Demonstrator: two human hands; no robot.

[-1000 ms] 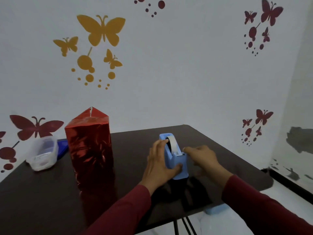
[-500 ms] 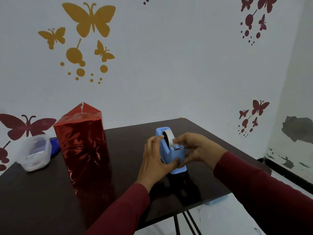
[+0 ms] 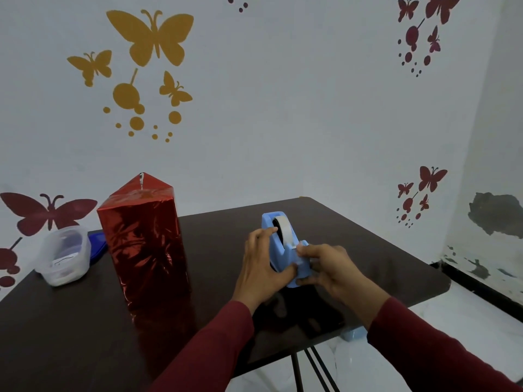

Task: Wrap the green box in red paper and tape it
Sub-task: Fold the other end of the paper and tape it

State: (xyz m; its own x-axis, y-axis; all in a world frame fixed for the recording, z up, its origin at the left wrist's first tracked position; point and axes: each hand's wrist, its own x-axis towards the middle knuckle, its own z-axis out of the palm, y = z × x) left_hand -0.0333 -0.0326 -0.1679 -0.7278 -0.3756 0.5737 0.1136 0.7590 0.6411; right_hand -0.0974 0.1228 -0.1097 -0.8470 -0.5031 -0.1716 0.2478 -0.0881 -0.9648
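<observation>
A tall box wrapped in shiny red paper [image 3: 144,250] stands upright on the dark table [image 3: 368,250], left of centre, with a pointed paper flap sticking up at its top. None of the green box shows. Right of it sits a light blue tape dispenser [image 3: 280,244] with a white tape roll. My left hand [image 3: 261,264] grips the dispenser's left side, thumb under its front. My right hand [image 3: 325,267] pinches the tape end at the cutter on the dispenser's near end.
A clear plastic container [image 3: 63,256] sits at the table's far left with a blue lid [image 3: 97,247] behind it. The table's right and near edges drop to a white floor. A light blue object [image 3: 353,333] shows below the near edge.
My right hand has slid down from the top of the tape roll to the cutter end of the dispenser. My left hand keeps its hold. The view has shifted slightly.
</observation>
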